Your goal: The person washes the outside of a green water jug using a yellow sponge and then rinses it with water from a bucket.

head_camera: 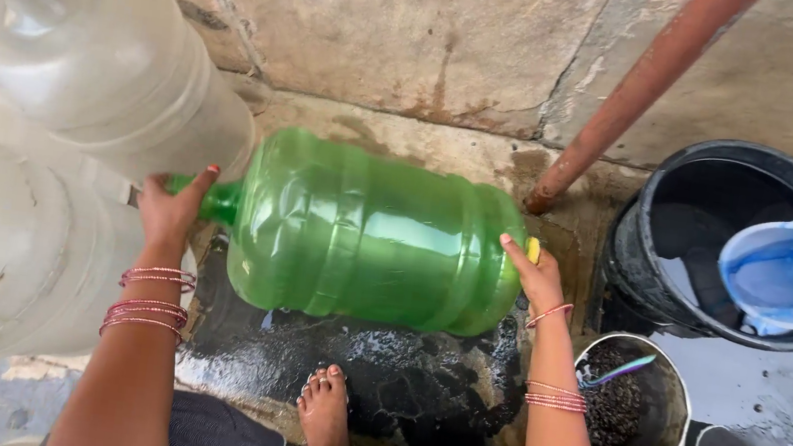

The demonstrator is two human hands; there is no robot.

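- Green water jug: a large translucent plastic bottle held on its side above the wet, dark ground, neck pointing to the person's left, base to the right.
- Left hand: fingers wrapped around the jug's narrow neck, thumb raised along it; several pink bangles circle the wrist.
- Right hand: pressed against the jug's base, fingers curled over a small yellow object that lies between palm and plastic; what the object is cannot be told. Bangles sit on this wrist and forearm as well.
- Clear jugs: big colourless bottles stacked at the left, the nearest one just beside the green jug's neck.
- Bare foot: planted on the wet patch below the jug.
- Black bucket: stands at the right by the wall, with a blue scoop resting on its rim.
- Small pail: near the right forearm, holding dark granular matter and a thin striped stick.
- Rust-coloured pipe: runs slantwise down the stained wall to the ground just behind the jug's base.
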